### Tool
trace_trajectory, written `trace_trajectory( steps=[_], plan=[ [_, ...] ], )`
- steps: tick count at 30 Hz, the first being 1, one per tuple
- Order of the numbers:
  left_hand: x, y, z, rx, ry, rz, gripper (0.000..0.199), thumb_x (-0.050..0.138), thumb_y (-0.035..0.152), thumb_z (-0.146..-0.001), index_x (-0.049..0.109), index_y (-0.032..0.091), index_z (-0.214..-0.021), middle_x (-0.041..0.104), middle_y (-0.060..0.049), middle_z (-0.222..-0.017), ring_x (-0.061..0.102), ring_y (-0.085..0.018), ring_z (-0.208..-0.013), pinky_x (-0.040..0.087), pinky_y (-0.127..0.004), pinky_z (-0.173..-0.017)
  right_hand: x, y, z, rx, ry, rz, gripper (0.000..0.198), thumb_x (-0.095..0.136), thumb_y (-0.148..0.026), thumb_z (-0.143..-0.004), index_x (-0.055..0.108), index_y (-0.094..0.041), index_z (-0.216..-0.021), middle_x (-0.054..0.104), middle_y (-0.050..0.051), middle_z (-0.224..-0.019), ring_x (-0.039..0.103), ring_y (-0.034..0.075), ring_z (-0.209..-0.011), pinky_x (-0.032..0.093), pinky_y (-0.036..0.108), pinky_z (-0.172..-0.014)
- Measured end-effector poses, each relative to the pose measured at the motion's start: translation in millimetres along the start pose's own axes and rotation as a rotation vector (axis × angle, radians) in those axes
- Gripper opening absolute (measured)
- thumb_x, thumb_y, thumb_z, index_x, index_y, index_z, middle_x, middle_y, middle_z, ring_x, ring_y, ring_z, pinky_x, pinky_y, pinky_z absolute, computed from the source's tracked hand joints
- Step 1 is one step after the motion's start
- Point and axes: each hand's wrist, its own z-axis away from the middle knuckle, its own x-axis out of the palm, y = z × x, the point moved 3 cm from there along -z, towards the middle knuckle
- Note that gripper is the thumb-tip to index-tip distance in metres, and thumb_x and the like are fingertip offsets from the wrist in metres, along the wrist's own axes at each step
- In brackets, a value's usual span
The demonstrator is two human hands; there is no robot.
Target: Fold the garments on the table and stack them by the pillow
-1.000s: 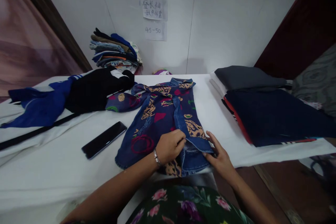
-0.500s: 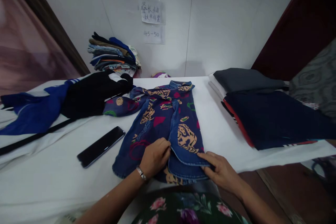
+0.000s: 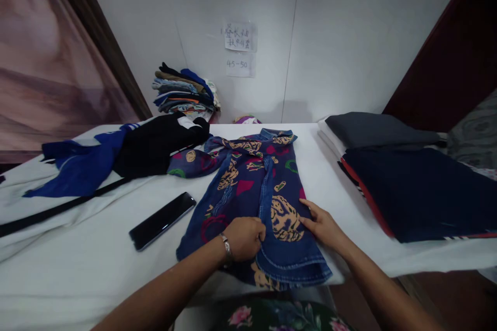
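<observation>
— Grip?
— My left hand point(image 3: 244, 238): fingers curled tight on the placket point(image 3: 266, 186). Right hand point(image 3: 325, 226): fingers parted, touching one side of the printed denim shirt point(image 3: 244, 187), near edge of the surface point(image 3: 89, 264).
— Method?
— Hold placket straight, smooth outward.
— Count?
— One shirt, one smartphone point(image 3: 162, 221).

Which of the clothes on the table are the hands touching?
The blue patterned shirt in the middle: the left hand grips its front edge and the right hand touches its side. The other clothes lie untouched.
</observation>
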Motion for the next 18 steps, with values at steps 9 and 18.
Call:
trace_trajectory(
  steps=[9, 18],
  plan=[
    [-24, -30, -52, -0.090, -0.059, 0.256, 0.015, 0.056, 0.020, -0.074, 0.067, 0.023, -0.064, 0.068, 0.001, -0.067, 0.064, -0.015, -0.070, 0.046, -0.022, -0.064, -19, -17, 9, -0.138, 0.016, 0.611, 0.028, 0.050, -0.033, -0.083, 0.072, -0.023, -0.098, 0.070, 0.006, -0.078, 0.064, 0.023, -0.068, 0.049, 0.036, -0.063],
    [-46, -91, -179, -0.692, 0.238, 0.767, 0.034, 0.046, 0.041, -0.092, 0.064, 0.012, -0.094, 0.068, -0.006, -0.073, 0.063, -0.012, -0.058, 0.051, -0.023, -0.056, 46, -69, -48, -0.387, -0.175, 0.602, 0.058, 0.049, -0.046, -0.089, 0.046, -0.017, -0.139, 0.037, 0.013, -0.149, 0.028, 0.029, -0.139, 0.024, 0.049, -0.113]
  ],
)
